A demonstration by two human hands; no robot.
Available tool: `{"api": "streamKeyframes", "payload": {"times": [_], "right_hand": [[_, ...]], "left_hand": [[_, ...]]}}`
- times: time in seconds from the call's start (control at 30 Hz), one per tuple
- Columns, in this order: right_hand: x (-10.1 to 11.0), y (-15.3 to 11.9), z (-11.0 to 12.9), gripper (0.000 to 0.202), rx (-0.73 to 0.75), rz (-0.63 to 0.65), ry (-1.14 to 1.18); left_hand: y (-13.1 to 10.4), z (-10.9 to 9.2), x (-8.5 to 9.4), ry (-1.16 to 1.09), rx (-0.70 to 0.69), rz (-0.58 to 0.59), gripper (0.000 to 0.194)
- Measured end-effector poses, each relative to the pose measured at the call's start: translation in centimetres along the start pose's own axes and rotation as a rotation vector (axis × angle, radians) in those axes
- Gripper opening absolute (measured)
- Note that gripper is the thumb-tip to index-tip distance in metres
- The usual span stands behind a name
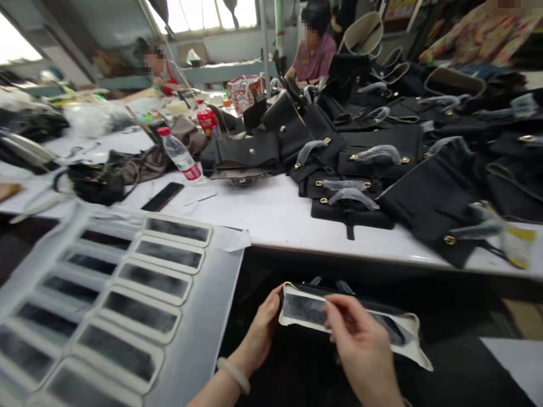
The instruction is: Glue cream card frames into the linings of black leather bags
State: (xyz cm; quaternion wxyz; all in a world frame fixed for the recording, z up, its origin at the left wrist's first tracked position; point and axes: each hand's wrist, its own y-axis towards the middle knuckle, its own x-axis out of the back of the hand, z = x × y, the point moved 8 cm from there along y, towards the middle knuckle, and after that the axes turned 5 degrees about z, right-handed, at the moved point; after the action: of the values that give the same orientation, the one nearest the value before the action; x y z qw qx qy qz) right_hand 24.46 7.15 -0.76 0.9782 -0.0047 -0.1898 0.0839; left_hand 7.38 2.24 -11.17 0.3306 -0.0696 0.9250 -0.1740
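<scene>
A black bag (305,311) is tipped so that one long narrow side faces me, showing a dark panel with cream edging that flares at the far right corner. My left hand (265,319), with a pale bangle at the wrist, grips the bag's left end, its fingers partly hidden behind it. Over the middle of the panel, my right hand (360,339) has its thumb and forefinger pinched together. Whatever is between those fingertips is hidden.
To the left, a sheet (207,305) carries several cream-framed dark strips (138,308). Black bags (382,147) are heaped on the white table (271,209), near a water bottle (180,152), a red bottle (206,117) and a phone (162,196). Other people sit beyond.
</scene>
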Motion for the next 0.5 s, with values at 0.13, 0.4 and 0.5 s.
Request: {"api": "streamKeyframes", "payload": {"times": [0.13, 0.4, 0.5], "right_hand": [[5.3, -1.9, -1.4, 0.040, -0.083, -0.348, 0.003], [15.1, -4.8, -8.0, 0.054, -0.306, -0.675, 0.141], [15.9, -4.9, -11.6, 0.055, -0.384, -0.600, 0.308]], "left_hand": [[0.2, -0.4, 0.6, -0.029, 0.032, 0.039, 0.050], [0.9, -0.2, 2.6, 0.244, 0.079, -0.249, 0.062], [1.9, 0.7, 3.0, 0.201, 0.114, -0.344, 0.061]]}}
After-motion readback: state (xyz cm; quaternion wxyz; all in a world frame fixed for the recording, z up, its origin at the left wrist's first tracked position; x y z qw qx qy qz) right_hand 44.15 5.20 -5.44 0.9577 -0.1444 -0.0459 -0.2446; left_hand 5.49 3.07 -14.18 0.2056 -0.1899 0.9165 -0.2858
